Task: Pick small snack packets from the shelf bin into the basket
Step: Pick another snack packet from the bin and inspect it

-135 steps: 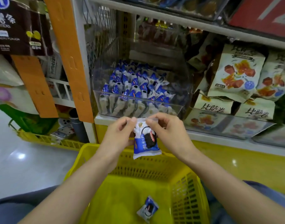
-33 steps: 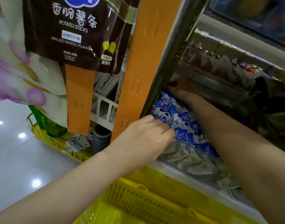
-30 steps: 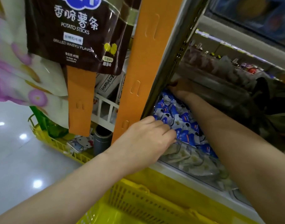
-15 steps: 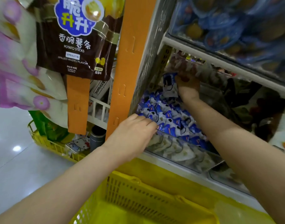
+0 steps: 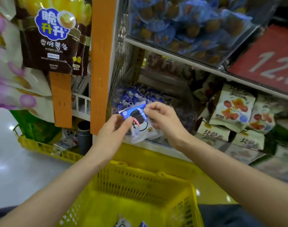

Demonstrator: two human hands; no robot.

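Obs.: one snack packet (image 5: 137, 119) held two-handed, out of the shelf bin (image 5: 180, 115), not yet in the basket (image 5: 140, 181).
Left hand (image 5: 114, 128) pinches the packet's left edge with thumb and fingertips; right hand (image 5: 161, 118) pinches its upper right corner, so the wrapper hangs flat, face to the camera, probably for a label check. It sits just in front of the bin's heap of like packets and directly above the open basket, so a release should drop it in. Two packets (image 5: 123, 222) already lie on the basket floor.
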